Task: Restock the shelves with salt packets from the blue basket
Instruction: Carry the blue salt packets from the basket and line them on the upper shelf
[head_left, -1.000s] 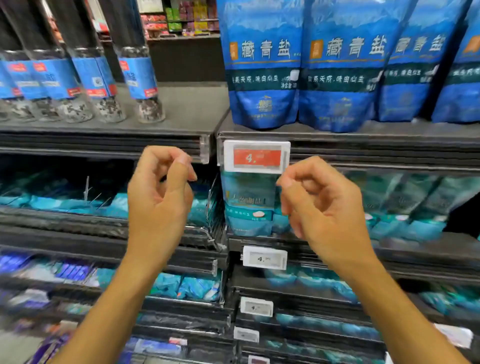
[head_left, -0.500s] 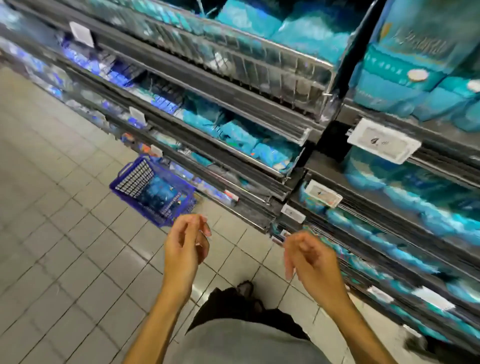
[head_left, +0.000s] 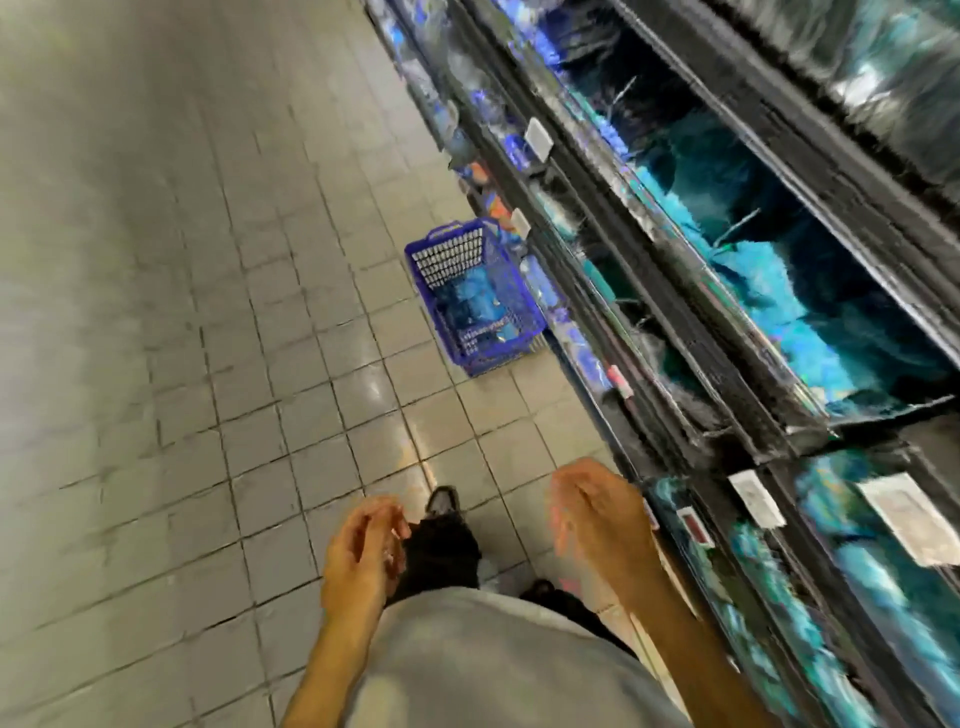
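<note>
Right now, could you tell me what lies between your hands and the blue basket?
In the head view, only bare floor tiles lie between the left hand, the right hand and the blue basket.

A perforated plastic basket (head_left: 475, 291) is seen on glossy floor tiles (head_left: 208, 312); shiny packets (head_left: 810, 291) are held on dark metal shelves (head_left: 727, 332).

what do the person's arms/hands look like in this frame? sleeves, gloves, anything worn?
Both forearms are bare to the frame edge, no sleeves visible. Left hand and right hand have no gloves; motion blur hides any rings. No watch or wristband shows. Below: a light grey top.
</note>
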